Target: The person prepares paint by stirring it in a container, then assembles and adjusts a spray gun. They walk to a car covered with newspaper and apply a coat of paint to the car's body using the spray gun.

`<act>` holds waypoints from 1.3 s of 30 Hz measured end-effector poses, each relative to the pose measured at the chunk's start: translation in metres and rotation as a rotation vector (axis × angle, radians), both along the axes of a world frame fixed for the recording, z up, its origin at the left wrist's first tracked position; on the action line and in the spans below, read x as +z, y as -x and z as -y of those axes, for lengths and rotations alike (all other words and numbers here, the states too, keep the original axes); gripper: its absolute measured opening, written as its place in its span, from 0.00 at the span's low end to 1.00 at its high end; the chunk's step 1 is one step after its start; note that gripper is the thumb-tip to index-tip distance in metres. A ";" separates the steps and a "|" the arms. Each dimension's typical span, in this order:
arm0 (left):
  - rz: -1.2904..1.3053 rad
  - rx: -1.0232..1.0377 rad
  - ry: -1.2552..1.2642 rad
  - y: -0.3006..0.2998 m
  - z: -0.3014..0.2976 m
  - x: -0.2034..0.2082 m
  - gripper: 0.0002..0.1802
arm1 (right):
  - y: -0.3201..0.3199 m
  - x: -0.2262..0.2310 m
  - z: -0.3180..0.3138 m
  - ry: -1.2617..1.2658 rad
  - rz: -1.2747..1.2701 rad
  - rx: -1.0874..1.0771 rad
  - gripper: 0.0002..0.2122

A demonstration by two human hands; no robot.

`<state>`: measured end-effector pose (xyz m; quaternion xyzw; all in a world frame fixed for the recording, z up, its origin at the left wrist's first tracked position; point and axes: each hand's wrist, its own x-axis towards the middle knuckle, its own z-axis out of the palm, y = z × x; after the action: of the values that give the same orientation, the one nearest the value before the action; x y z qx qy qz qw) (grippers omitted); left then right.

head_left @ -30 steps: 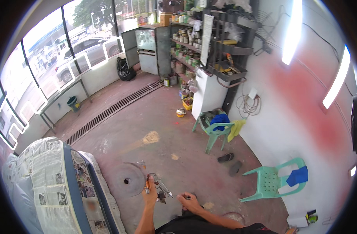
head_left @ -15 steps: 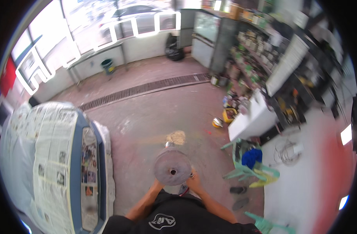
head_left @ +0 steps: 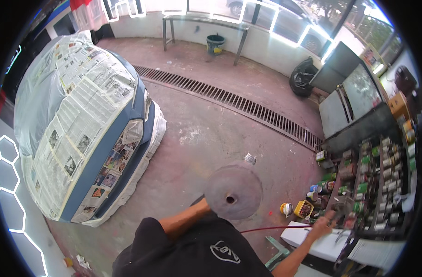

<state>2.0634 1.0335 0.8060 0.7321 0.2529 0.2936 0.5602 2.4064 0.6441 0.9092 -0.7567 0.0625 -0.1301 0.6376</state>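
Note:
A spray gun [head_left: 250, 158] hangs in front of my body; its round grey cup lid [head_left: 234, 184], with a small hole, covers most of it. My left hand [head_left: 203, 206] holds it from the left, the fingers hidden under the lid. Out to the right, my right hand [head_left: 321, 227] is closed over the white cabinet, beside the paint-can shelves. A blurred object [head_left: 342, 206] shows at its fingertips, too unclear to name. The red hose [head_left: 275, 227] runs from near my body to this hand; whether I grip it cannot be seen.
At left stands a car [head_left: 123, 152] masked with newspaper and plastic sheeting. A floor grate [head_left: 229, 104] crosses behind. Paint cans [head_left: 365, 171] crowd the right shelves, with a yellow container [head_left: 304, 209] and the white cabinet [head_left: 294, 236] nearby. A green plastic chair [head_left: 278, 254] is close to my right arm.
My view has swung toward the right. My right hand has left the spray gun and reached out to the white cabinet. My left hand still holds the gun. The red hose has come into sight.

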 end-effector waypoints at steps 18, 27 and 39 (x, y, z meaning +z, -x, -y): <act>-0.161 0.202 0.047 -0.477 -0.315 0.068 0.21 | -0.468 0.192 -0.191 -0.061 0.537 -0.422 0.17; -0.123 0.298 0.029 -0.768 -0.364 0.151 0.23 | -0.717 0.142 -0.350 -0.081 0.221 -0.151 0.16; -0.084 0.322 -0.027 -1.103 -0.582 0.104 0.20 | -0.980 0.135 -0.440 -0.059 0.222 -0.350 0.14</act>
<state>3.1666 1.6158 0.9096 0.7013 0.3862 0.3517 0.4851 3.3863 1.0844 1.0437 -0.6962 0.1259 -0.3197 0.6303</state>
